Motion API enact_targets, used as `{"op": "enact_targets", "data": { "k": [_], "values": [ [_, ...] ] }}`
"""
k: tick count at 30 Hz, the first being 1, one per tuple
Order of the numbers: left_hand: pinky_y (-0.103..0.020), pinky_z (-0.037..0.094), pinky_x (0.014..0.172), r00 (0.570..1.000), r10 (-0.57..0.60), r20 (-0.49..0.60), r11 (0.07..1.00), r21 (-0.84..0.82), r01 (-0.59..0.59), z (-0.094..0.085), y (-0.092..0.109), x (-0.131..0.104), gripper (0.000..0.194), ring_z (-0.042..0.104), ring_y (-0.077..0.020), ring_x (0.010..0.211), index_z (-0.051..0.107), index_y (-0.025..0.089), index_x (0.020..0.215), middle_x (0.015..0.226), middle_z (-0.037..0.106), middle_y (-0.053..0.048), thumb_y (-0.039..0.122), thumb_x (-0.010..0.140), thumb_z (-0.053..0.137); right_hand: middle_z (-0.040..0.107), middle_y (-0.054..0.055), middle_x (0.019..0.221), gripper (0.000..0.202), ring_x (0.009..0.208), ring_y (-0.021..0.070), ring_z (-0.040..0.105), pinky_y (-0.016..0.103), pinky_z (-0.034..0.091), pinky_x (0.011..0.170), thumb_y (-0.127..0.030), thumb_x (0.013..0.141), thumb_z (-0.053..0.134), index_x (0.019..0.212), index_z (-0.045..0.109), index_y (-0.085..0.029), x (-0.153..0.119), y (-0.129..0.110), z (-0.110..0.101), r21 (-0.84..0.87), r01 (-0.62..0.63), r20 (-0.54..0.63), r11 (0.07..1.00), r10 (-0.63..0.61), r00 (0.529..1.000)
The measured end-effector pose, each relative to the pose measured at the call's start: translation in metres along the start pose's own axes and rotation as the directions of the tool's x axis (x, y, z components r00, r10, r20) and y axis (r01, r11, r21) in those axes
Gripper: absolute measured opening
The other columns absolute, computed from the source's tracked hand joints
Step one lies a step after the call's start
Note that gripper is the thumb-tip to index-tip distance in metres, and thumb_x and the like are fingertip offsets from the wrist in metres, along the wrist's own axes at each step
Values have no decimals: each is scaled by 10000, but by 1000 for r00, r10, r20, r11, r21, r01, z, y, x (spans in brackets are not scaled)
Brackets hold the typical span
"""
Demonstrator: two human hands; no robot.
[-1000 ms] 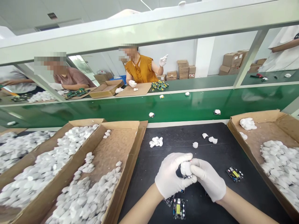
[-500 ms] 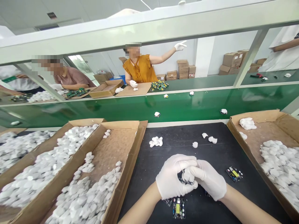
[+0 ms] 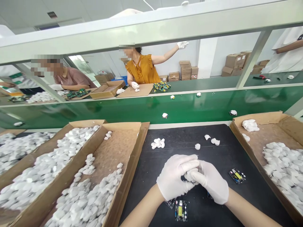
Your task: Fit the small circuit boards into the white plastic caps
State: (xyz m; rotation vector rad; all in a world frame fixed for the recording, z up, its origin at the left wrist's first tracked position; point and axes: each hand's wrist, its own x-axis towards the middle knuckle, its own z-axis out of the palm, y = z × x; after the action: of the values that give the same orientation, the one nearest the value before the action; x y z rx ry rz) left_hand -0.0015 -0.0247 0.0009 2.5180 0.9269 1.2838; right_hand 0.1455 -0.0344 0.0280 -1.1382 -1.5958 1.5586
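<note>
Both of my hands wear white gloves and meet above the black mat. My left hand (image 3: 175,176) curls around a small circuit board, mostly hidden by the fingers. Pressed against it is a lump of white putty (image 3: 190,175), which my right hand (image 3: 214,183) pinches between thumb and fingers. Below my left hand lies a circuit board (image 3: 181,210) with a yellow part, and a second one is partly covered beside it. Another circuit board (image 3: 237,176) lies to the right of my right hand. Several white putty pieces (image 3: 158,143) sit farther back on the mat.
Cardboard trays (image 3: 132,138) of white putty lumps stand at left, another tray (image 3: 267,117) at right. Behind the black mat (image 3: 151,176) runs a green conveyor (image 3: 132,112) carrying putty-topped boards. Across it, a person in an orange top (image 3: 144,69) stretches out one arm.
The putty-topped boards on the green conveyor have shifted right. My fingers have closed farther over the putty and board, hiding more of them. The person in orange has turned their head.
</note>
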Motion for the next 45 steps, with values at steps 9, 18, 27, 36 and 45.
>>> {"op": "enact_targets", "data": {
  "k": [9,18,27,36,45],
  "values": [
    [-326,528,753,999,-1,-42,995,-97,-3,-3,2,3,345,633,-199,869,581,241,1019,953,668,-49,232,686,670,496,25,649,383,631,139,432,286,368,621,-455,823,445,624,536,-142,0,17,0,419,102,56,902,-137,989],
    [-357,508,827,994,-107,17,948,-299,108,0,-3,-7,505,595,-219,974,554,291,1125,1084,616,-62,303,656,740,515,4,642,282,635,122,439,259,350,634,-340,793,559,595,527,-142,-1,8,-3,303,29,125,953,-70,990],
    [-357,509,838,981,-191,39,885,-425,189,-2,-1,-5,462,604,-224,964,595,250,1069,1056,631,-72,297,638,754,504,12,648,386,621,125,415,266,344,612,-483,808,517,642,539,-135,0,22,-5,232,36,8,972,-39,999],
    [-361,523,777,999,-42,-12,996,-83,41,-3,3,1,358,637,-210,872,600,240,1012,977,675,-54,216,659,656,530,23,640,326,653,153,472,281,375,648,-387,808,471,592,523,-149,1,13,-3,166,61,40,984,-68,997],
    [-335,536,781,989,-146,-16,985,-98,144,-2,7,-2,427,635,-196,880,581,237,1036,990,672,-39,184,621,669,523,33,682,237,695,154,456,283,365,666,-288,787,511,607,546,-137,1,12,-4,270,0,100,963,-28,995]
  ]
}}
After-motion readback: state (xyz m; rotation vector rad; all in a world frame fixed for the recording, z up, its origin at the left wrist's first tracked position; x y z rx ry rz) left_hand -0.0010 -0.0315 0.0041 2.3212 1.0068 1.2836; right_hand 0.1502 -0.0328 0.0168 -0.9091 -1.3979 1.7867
